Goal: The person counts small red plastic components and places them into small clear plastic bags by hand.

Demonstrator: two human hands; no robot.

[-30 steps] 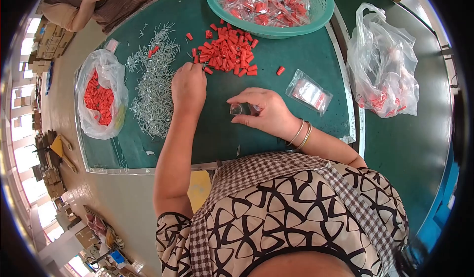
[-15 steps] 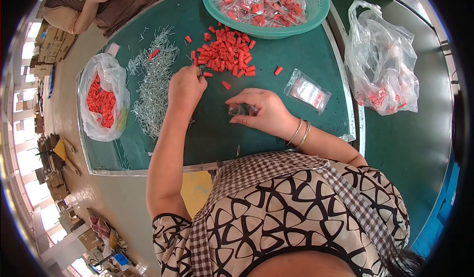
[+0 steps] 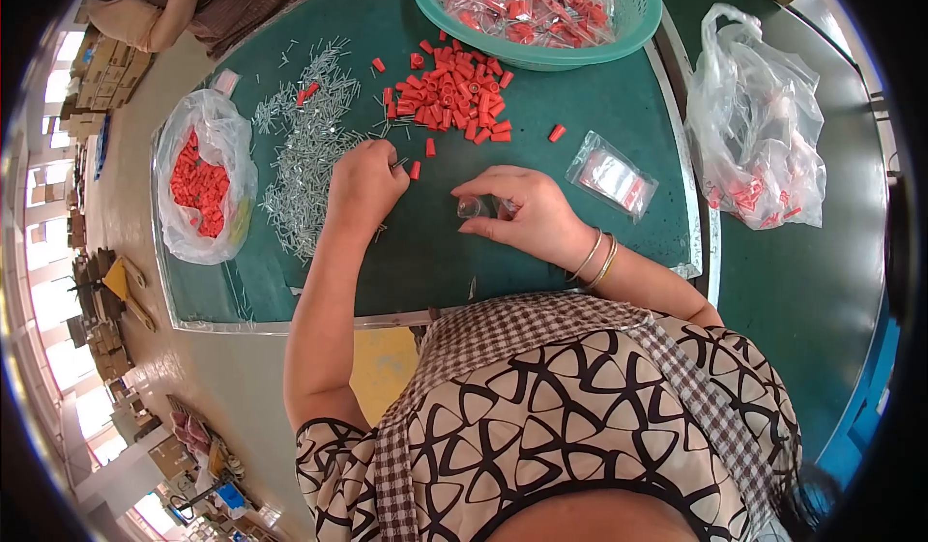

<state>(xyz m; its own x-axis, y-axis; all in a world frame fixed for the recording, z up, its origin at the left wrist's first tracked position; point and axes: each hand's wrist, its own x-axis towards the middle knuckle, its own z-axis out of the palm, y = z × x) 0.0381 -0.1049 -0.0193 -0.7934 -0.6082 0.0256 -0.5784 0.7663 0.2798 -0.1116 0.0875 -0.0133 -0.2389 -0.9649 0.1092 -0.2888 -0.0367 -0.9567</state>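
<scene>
My left hand (image 3: 369, 179) is closed in a pinch at the right side of a heap of thin metal pins (image 3: 314, 146). A sliver of metal shows at its fingertips; how many pins the fingers hold is hidden. Just beyond the fingertips is a small red plastic cap (image 3: 416, 170), and another red cap (image 3: 430, 147) lies slightly farther off. My right hand (image 3: 527, 208) curls its thumb and fingers around a small clear plastic bag (image 3: 471, 207), its mouth facing left. A larger pile of red caps (image 3: 449, 92) lies beyond both hands.
A green basket (image 3: 541, 60) of filled packets stands at the back. On the left is a plastic bag of red pieces (image 3: 200, 194); a flat clear packet (image 3: 612, 176) lies right. A white carrier bag (image 3: 759, 117) rests on the right-hand surface. Another person (image 3: 242, 10) is at back left.
A red cap that lay between my hands is now beside my left fingertips, farther left. My right hand keeps the clear bag. The whole view has shifted slightly.
</scene>
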